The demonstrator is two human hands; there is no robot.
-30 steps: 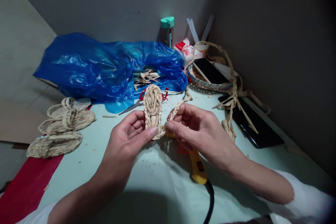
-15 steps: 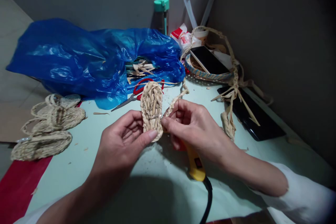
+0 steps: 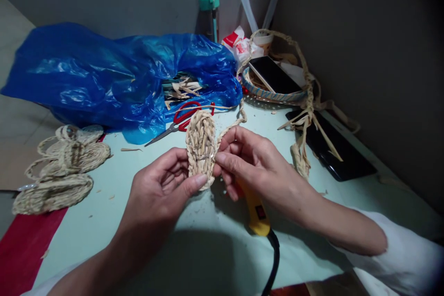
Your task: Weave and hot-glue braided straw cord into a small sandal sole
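Between my hands stands a small braided straw sole [image 3: 201, 138], upright and oval. My left hand [image 3: 166, 180] grips its lower left side, with the thumb across its bottom end. A straw braid [image 3: 231, 127] runs up from the sole's right edge toward the back of the table. My right hand [image 3: 249, 162] pinches this braid against the sole's right edge. Under the right hand lies a yellow-handled tool [image 3: 258, 222] with a black cord; its front end is hidden. Red-handled scissors [image 3: 176, 125] lie just behind the sole.
Several small woven straw slippers [image 3: 72, 157] sit at the left. A blue plastic bag [image 3: 104, 78] with straw inside spreads across the back. Farther right are a round basket [image 3: 277, 95] bearing a phone [image 3: 277, 74], a black tablet-like slab [image 3: 340, 152] and a green-capped bottle [image 3: 210, 4].
The braid has come closer along the sole's right edge, with my right fingers pressing it there. My left hand keeps its hold. The whole view has shifted slightly.
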